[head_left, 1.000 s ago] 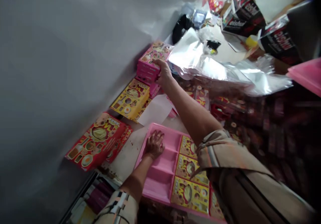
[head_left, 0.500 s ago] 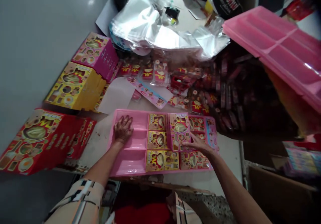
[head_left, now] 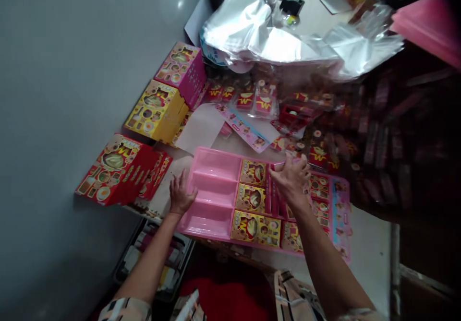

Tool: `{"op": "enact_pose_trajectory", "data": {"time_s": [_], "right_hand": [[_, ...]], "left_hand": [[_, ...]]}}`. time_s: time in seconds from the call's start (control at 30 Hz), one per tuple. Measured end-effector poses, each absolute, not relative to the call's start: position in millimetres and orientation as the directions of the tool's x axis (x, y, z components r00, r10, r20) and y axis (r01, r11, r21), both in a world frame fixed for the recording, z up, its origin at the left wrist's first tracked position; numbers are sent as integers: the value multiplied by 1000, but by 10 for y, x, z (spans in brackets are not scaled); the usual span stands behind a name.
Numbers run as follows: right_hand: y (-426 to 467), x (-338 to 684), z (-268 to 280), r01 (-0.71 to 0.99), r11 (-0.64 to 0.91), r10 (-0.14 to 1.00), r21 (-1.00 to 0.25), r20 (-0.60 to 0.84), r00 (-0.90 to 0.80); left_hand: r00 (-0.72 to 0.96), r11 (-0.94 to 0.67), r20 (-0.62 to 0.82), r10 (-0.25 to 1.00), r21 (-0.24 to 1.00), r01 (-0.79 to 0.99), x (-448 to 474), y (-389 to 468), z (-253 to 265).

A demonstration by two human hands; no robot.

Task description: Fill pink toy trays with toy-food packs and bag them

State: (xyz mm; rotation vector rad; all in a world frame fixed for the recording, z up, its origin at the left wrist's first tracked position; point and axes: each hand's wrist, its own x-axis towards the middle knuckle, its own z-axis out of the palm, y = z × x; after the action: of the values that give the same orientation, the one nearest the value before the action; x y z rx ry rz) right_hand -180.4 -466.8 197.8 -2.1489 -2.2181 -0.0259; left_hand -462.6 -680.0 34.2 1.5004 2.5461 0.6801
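A pink plastic tray [head_left: 216,235] with compartments lies on the table in front of me. My left hand [head_left: 182,195] rests at its left edge, fingers spread, holding nothing. Three compartments on that side hold nothing. Yellow printed boxes [head_left: 255,227] fill the middle column, and red printed boxes [head_left: 320,209] lie further right, partly hidden by my arm. My right hand [head_left: 292,178] curls over the far end of a few pink cardboard boxes [head_left: 276,201] lying on top of the tray. Its fingers are bent around the top box, most of which the hand covers.
Along the left stand rows of pink boxes [head_left: 182,62], yellow boxes [head_left: 154,110] and red boxes [head_left: 115,170]. Behind the tray lie a printed card strip [head_left: 245,126], bagged red toy packs [head_left: 264,101] and silvery plastic bags [head_left: 288,47]. More pink trays [head_left: 428,28] rise at upper right.
My right hand has moved from the near right side of the pink boxes to over their far end, and its fingers have bent around them. My left hand has slid to the tray's outer edge.
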Motion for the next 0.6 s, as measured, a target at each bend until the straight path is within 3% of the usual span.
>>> {"op": "enact_pose_trajectory", "data": {"time_s": [0.07, 0.13, 0.2, 0.3, 0.4, 0.5, 0.6], "right_hand": [[-4825, -2182, 2075, 939, 330, 943, -98, 72, -324], [-4988, -2745, 2045, 758, 621, 781, -200, 76, -620], [-5104, -3365, 1848, 541, 793, 584, -279, 97, -806], [-5137, -4054, 1353, 326, 884, 374, -335, 87, -923], [-5060, -4219, 902, 255, 899, 294, -356, 60, -954], [-4979, -4026, 710, 263, 895, 312, -360, 84, -946], [-4934, -3859, 719, 355, 876, 403, -326, 92, -910]], "left_hand": [[-489, 412, 36, 872, 488, 770, -4680, -6807, 253], [-499, 424, -12, 867, 546, 723, -4739, -6688, 187], [-520, 484, -93, 849, 531, 695, -4798, -6545, 147], [-492, 555, -258, 831, 427, 714, -4844, -6451, 94], [-482, 569, -304, 822, 379, 730, -4838, -6497, 17], [-506, 576, -275, 817, 378, 725, -4813, -6549, -45], [-512, 555, -223, 830, 432, 711, -4792, -6548, -51]]}}
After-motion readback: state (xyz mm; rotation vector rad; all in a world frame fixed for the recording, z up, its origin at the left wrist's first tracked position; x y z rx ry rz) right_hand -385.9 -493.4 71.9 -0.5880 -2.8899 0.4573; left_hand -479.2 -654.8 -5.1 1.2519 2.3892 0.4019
